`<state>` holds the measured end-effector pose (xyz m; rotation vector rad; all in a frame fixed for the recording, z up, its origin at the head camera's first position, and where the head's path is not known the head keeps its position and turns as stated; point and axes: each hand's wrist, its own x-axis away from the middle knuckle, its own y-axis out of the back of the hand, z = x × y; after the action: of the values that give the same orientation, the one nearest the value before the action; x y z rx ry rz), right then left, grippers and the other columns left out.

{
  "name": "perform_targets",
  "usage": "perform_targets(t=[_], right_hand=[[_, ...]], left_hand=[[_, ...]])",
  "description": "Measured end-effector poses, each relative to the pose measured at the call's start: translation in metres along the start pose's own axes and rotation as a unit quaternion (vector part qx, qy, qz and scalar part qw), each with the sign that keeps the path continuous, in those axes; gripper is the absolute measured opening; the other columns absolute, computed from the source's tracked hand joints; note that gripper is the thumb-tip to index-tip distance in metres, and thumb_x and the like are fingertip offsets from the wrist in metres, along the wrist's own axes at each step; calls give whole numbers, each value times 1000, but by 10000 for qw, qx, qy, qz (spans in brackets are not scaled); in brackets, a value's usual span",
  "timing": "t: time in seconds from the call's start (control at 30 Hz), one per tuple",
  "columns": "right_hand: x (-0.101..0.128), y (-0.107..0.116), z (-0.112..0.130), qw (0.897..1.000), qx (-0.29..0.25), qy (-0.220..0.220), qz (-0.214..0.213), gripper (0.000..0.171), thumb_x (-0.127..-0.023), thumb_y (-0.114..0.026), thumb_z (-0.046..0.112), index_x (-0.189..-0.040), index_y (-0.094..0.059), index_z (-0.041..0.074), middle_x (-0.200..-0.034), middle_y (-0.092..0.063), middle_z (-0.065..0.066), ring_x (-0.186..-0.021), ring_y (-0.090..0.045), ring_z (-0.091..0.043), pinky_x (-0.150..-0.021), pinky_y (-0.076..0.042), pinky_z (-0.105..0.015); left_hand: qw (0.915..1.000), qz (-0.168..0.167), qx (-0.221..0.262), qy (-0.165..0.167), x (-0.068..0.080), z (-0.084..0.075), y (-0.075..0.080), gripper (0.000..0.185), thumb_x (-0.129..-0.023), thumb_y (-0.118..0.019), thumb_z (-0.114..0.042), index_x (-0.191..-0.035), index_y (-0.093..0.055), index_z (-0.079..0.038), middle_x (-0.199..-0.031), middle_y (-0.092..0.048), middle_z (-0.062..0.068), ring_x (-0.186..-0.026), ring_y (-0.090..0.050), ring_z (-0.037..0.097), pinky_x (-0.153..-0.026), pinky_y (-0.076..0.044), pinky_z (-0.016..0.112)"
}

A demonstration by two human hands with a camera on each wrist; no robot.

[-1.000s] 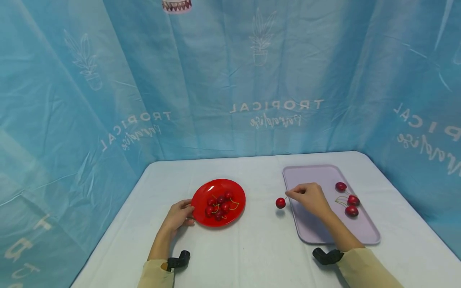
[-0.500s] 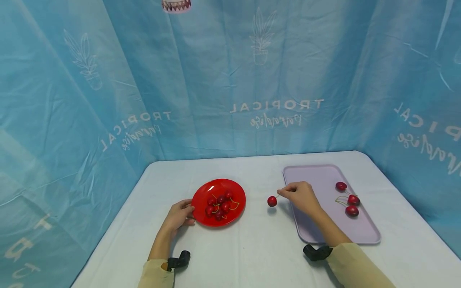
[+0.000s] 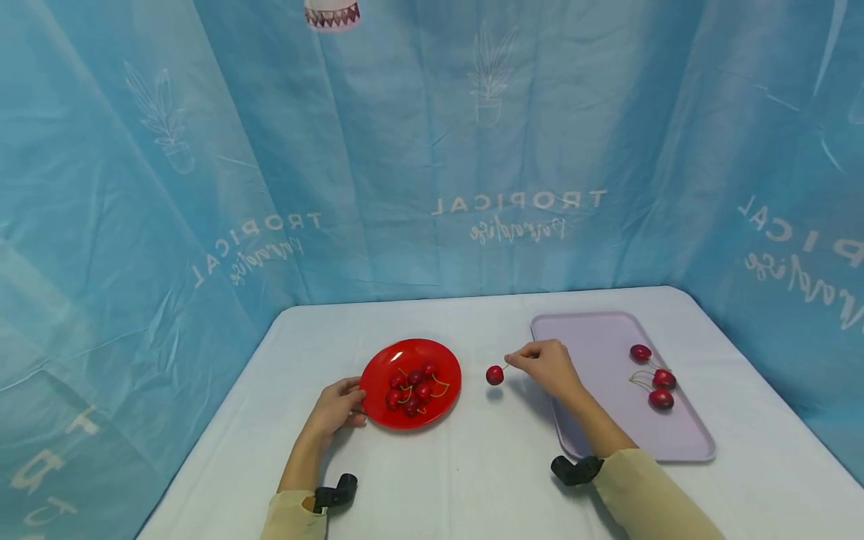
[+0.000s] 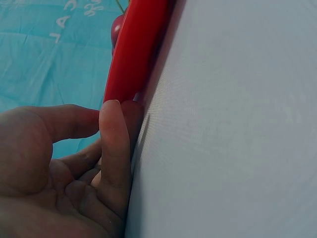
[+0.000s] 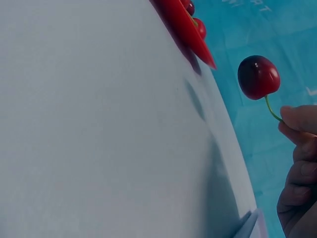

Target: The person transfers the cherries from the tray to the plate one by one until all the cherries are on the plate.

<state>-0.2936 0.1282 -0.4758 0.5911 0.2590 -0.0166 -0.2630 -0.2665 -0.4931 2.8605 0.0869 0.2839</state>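
My right hand (image 3: 548, 367) pinches a dark red cherry (image 5: 258, 77) by its green stem (image 5: 271, 109), between thumb and forefinger. The fruit hangs above the white tabletop, between the plate and the tray, its shadow beneath it. At the left, my left hand (image 3: 335, 409) holds the rim of a round red plate (image 3: 386, 360); in the left wrist view the thumb and fingers (image 4: 115, 134) pinch the plate's edge. Several cherries (image 3: 423, 391) with stems lie grouped in the plate.
A pale purple tray (image 3: 580, 330) lies to the right, partly under my right forearm. Three cherries, the nearest one (image 3: 661, 399) among them, rest along its right side. A blue printed curtain (image 3: 405, 150) surrounds the white table (image 3: 472, 480) at the back and sides.
My right hand has moved left with the cherry, from the tray's left edge toward the red plate. The left hand stays at the plate's rim.
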Motion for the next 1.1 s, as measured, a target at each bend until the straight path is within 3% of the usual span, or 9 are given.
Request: perform_targets(t=[0.4,0.67,0.87,1.1], right_hand=[[-9,-19,6,9998,-132,-141,-18,23,-83,-74,34,-82,-77,11,-79,-69,2,-76,-54,-19,-63,-44,-33],[-17,-41,10,9998,-169,-128,69,17,-84,-74,33,-77,-77,17,-73,-67,6,-73,-54,-20,-60,-47,-32],[-20,-50,17,9994,-259,-203,136,20,-84,-74,32,-78,-77,13,-74,-67,4,-72,-53,-20,-59,-46,-33],[-25,-62,22,9987,-423,-254,-127,19,-84,-74,29,-77,-77,12,-74,-67,5,-71,-52,-20,-56,-45,-32]], left_hand=[[10000,-14,-33,-40,-1,1,-1,40,-95,-56,-13,-132,-51,1,-102,-64,14,-74,-63,22,-64,-58,34],[10000,-20,3,-24,0,1,-2,40,-95,-57,-14,-132,-51,0,-104,-63,14,-75,-62,22,-64,-58,34],[10000,-53,-38,46,0,2,-1,40,-95,-57,-14,-132,-51,-1,-104,-63,14,-77,-63,23,-64,-58,33],[10000,-22,-19,-2,0,1,-1,40,-95,-57,-14,-133,-51,-1,-105,-63,14,-77,-63,23,-64,-58,33]])
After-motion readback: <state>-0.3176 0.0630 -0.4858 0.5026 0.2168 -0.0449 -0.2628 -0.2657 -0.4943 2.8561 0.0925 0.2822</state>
